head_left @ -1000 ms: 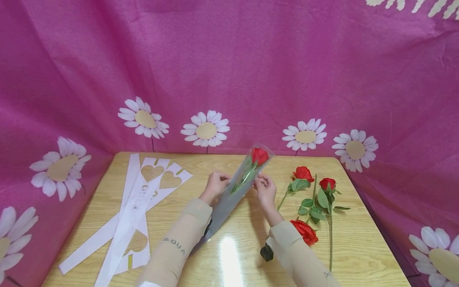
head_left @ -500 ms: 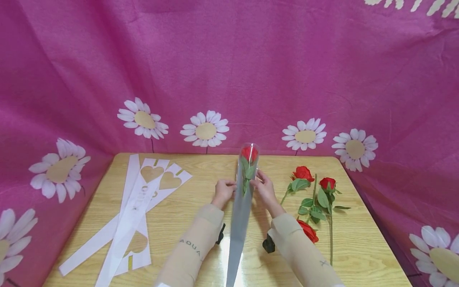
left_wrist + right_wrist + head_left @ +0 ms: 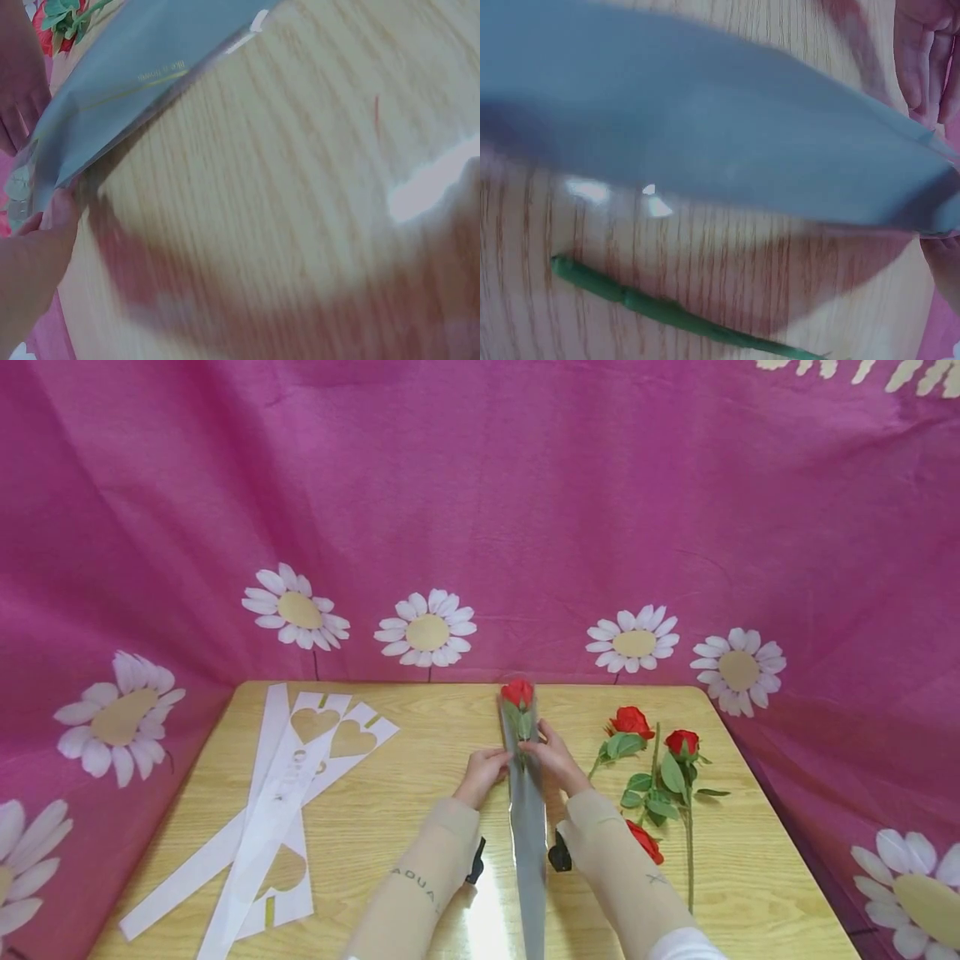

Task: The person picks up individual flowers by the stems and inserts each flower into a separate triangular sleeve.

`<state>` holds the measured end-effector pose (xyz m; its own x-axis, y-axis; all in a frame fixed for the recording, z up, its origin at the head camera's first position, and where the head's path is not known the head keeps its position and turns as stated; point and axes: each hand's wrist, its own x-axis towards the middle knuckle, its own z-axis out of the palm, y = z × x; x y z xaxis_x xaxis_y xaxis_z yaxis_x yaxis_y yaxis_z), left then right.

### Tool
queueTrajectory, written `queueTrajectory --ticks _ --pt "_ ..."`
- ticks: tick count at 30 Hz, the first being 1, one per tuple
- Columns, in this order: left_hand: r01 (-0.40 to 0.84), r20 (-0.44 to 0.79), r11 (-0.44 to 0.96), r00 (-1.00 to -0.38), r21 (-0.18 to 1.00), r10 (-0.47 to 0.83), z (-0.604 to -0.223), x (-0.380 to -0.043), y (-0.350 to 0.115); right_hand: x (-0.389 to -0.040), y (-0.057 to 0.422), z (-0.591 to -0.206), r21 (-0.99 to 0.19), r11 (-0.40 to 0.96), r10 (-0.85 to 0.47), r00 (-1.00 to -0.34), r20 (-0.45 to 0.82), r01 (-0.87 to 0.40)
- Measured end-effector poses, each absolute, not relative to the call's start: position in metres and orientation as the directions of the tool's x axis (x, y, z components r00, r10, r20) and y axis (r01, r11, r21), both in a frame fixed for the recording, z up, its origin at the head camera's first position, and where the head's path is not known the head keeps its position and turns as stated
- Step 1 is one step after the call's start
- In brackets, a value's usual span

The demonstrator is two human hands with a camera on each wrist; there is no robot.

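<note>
A red rose (image 3: 517,693) with green leaves lies inside a long tapered flower sleeve (image 3: 528,852), clear at the top and grey below. The sleeve points almost straight away from me, its wide end at the table's far edge. My left hand (image 3: 482,774) pinches its left edge just below the bloom; in the left wrist view the thumb of that hand (image 3: 45,247) lies on the sleeve's edge (image 3: 150,67). My right hand (image 3: 558,760) holds the right edge at about the same height. The grey part hides the rose's lower stem.
Several white sleeves (image 3: 273,802) with heart-shaped windows lie crossed on the left of the wooden table (image 3: 405,735). To the right are loose red roses (image 3: 632,722), one partly behind my right forearm. A green stem (image 3: 667,311) shows in the right wrist view.
The sleeve with the rose has swung from a slant to nearly straight, its narrow end moving right. Both hands have moved with it, still at its edges, and have come slightly nearer me.
</note>
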<state>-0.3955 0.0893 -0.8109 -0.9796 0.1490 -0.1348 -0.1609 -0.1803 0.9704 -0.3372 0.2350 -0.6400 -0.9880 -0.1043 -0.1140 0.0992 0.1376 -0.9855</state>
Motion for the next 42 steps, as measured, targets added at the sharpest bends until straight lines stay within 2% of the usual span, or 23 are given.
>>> queueTrajectory --ticks 1,4,6,9,12,15,20,25,31,34,37,38,40,42 --pt "-0.155 -0.127 -0.183 -0.98 0.971 0.154 -0.792 -0.383 0.089 -0.333 0.233 -0.631 -0.979 0.169 -0.078 -0.988 -0.132 0.117" --pt "-0.189 -0.161 -0.165 -0.972 0.968 0.17 -0.733 -0.35 0.085 -0.366 0.249 -0.683 -0.971 0.191 -0.038 -0.988 -0.15 0.14" --pt "-0.165 -0.13 -0.172 -0.971 0.971 0.199 -0.71 -0.336 0.081 -0.371 0.253 -0.691 -0.97 0.189 -0.035 -0.986 -0.161 0.151" --pt "-0.19 -0.144 -0.183 -0.961 0.965 0.238 -0.687 -0.323 0.079 -0.367 0.253 -0.683 -0.968 0.208 -0.047 -0.987 -0.153 0.14" --pt "-0.163 -0.107 -0.18 -0.953 0.97 0.284 -0.681 -0.321 0.079 -0.36 0.25 -0.668 -0.959 0.248 -0.046 -0.987 -0.151 0.135" --pt "-0.195 -0.145 -0.135 -0.939 0.972 0.312 -0.635 -0.299 0.075 -0.35 0.248 -0.653 -0.953 0.272 -0.049 -0.987 -0.15 0.131" --pt "-0.266 -0.228 -0.073 -0.915 0.961 0.332 -0.536 -0.247 0.064 -0.343 0.246 -0.64 -0.939 0.322 -0.062 -0.988 -0.143 0.116" --pt "-0.295 -0.246 -0.085 -0.9 0.952 0.36 -0.497 -0.226 0.054 -0.35 0.249 -0.65 -0.925 0.364 -0.054 -0.989 -0.139 0.11" --pt "-0.283 -0.234 -0.099 -0.909 0.954 0.344 -0.529 -0.241 0.058 -0.358 0.256 -0.666 -0.937 0.339 -0.064 -0.991 -0.118 0.09" --pt "-0.255 -0.2 -0.113 -0.912 0.96 0.358 -0.591 -0.27 0.066 -0.35 0.251 -0.651 -0.938 0.331 -0.086 -0.986 -0.139 0.104" --pt "-0.239 -0.19 -0.098 -0.916 0.966 0.354 -0.67 -0.309 0.076 -0.344 0.246 -0.644 -0.924 0.383 -0.064 -0.997 -0.031 0.005" --pt "-0.22 -0.181 -0.077 -0.921 0.972 0.343 -0.695 -0.321 0.079 -0.338 0.241 -0.632 -0.913 0.408 -0.044 -0.999 -0.028 0.008" --pt "-0.19 -0.181 -0.004 -0.942 0.982 0.281 -0.723 -0.335 0.083 -0.328 0.232 -0.613 -0.894 0.447 -0.005 -0.999 0.035 -0.033" --pt "-0.077 -0.083 0.033 -0.974 0.996 0.211 -0.735 -0.34 0.079 -0.31 0.216 -0.582 -0.859 0.508 0.038 -0.995 0.092 -0.06"
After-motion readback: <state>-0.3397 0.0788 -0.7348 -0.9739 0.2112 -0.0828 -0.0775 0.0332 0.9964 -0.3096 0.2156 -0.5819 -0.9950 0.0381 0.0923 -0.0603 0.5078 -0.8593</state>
